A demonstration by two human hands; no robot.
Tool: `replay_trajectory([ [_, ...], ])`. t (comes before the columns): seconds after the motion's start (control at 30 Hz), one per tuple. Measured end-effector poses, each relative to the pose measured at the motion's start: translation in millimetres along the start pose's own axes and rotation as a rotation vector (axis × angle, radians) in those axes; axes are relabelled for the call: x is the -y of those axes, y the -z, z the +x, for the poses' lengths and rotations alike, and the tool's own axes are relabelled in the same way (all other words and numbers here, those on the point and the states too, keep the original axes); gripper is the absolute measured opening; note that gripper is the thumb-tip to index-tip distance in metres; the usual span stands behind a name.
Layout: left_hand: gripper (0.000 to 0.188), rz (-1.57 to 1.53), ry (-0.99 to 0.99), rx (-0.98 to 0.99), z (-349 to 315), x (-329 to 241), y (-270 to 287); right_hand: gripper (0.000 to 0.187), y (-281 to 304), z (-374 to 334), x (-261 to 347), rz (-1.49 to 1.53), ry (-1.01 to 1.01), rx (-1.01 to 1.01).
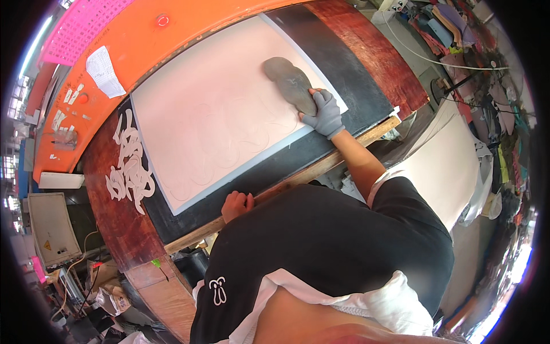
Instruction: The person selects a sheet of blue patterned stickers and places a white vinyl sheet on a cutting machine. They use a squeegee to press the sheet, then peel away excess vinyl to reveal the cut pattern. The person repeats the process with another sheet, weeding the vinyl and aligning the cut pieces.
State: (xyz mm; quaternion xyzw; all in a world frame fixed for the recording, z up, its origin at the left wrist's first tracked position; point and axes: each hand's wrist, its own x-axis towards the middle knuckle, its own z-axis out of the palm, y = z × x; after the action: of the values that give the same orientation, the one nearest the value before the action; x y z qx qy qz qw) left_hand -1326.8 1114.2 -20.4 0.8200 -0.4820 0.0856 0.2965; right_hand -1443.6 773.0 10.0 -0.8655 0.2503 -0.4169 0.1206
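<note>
fingers of the left hand (pixel 236 206) curl by the front edge of the black board (pixel 358 86); from my remote seat i can't tell whether they grip it. i'd judge the work partway: pale strips (pixel 132 166) heaped at far left, curved outlines (pixel 226 140) across the near half of the pink sheet (pixel 212 69), its far half seemingly unmarked. the grey lobed piece (pixel 286 80) lies over the sheet's right end, clasped by the gloved right hand (pixel 325 113). i count one heap, one sheet, one grey piece, two hands; strips and outlines defy counting.
</note>
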Motion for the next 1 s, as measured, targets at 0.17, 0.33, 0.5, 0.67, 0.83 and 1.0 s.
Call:
replay_trajectory([
  [0.17,0.028,0.003,-0.073,0.003,-8.4,13.0,16.7,0.073,3.7,1.9,-2.1,-0.033,0.029,0.011],
  [0.33,0.028,-0.058,-0.057,-0.029,-12.7,33.4,9.5,0.062,23.6,-20.9,17.9,-0.025,0.011,-0.126],
  [0.5,0.027,-0.081,-0.297,-0.099,-5.4,46.3,-1.6,0.027,41.4,-88.3,53.7,0.075,0.126,-0.017],
  [0.67,0.025,-0.078,-0.204,-0.108,4.0,27.9,-1.0,0.013,38.9,-94.2,44.6,0.031,0.146,0.02],
  [0.83,0.025,0.011,-0.135,-0.236,12.9,22.9,1.9,0.014,26.8,-83.8,52.1,-0.003,0.171,-0.044],
  [1.0,0.022,0.086,-0.253,-0.276,10.4,38.1,2.2,0.017,17.6,-96.2,65.3,-0.06,0.195,-0.147],
])
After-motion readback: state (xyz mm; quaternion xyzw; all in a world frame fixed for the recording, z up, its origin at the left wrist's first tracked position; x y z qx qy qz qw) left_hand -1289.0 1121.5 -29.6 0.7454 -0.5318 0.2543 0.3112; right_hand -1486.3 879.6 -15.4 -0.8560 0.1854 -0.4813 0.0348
